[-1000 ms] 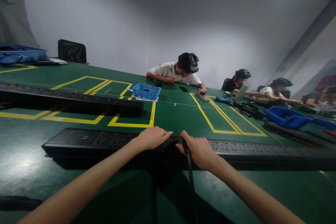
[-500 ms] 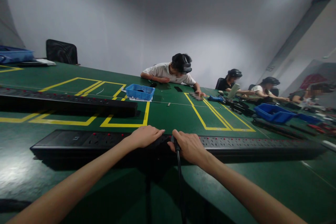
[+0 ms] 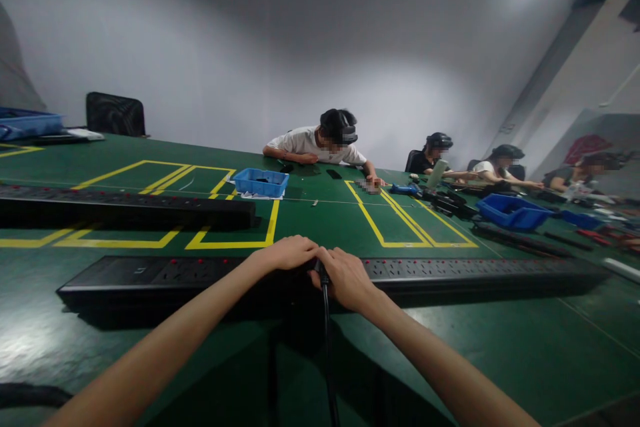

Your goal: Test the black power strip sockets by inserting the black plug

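A long black power strip (image 3: pixel 165 275) with red switches lies across the green table (image 3: pixel 475 340) right in front of me. My left hand (image 3: pixel 287 253) rests palm down on top of it near its middle, fingers curled over the far edge. My right hand (image 3: pixel 345 278) sits just beside the left, fingertips touching it, closed round a black plug whose cable (image 3: pixel 327 360) runs down toward me. Both forearms reach in from the bottom of the view.
A second black power strip (image 3: pixel 125 211) lies farther back on the left, over yellow floor-tape markings. A blue bin (image 3: pixel 261 182) stands behind it. Across the table several people sit at work, with more blue bins (image 3: pixel 513 212) and black strips at the right.
My hands have drawn together until they touch, and the right hand with the plug has shifted left along the strip. The view has swung slightly to the right.
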{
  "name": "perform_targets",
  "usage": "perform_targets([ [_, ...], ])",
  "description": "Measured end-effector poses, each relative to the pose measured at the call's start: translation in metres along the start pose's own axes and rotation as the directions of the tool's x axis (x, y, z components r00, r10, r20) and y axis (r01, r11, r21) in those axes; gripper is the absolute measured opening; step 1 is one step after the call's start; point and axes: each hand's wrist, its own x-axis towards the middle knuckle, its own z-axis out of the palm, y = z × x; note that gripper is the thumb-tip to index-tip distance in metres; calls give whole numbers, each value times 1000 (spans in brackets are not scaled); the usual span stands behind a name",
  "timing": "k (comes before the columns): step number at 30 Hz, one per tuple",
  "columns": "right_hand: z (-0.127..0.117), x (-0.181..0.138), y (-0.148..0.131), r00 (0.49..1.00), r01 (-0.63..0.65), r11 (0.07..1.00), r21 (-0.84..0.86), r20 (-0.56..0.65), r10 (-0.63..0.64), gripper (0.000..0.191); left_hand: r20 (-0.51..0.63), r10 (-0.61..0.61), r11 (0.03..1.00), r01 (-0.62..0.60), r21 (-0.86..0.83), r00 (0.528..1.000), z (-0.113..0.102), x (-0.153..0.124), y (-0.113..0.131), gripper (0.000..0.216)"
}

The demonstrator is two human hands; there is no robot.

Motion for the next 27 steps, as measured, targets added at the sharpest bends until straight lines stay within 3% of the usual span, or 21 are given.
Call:
perform_targets([
  [7,11,-2,2,997,-18,997,69,-69,23,25,7,8,1000,-8,9,1000,12,19,7,33],
  [17,16,-3,3,993,-37,994,105,-103,48,22,-24,-49,992,52,119,998,13,3,13,31],
  [27,21,-5,4,993,-53,995,84,-105,62,29,33,10,990,-15,143,999,17,-2,9,29],
])
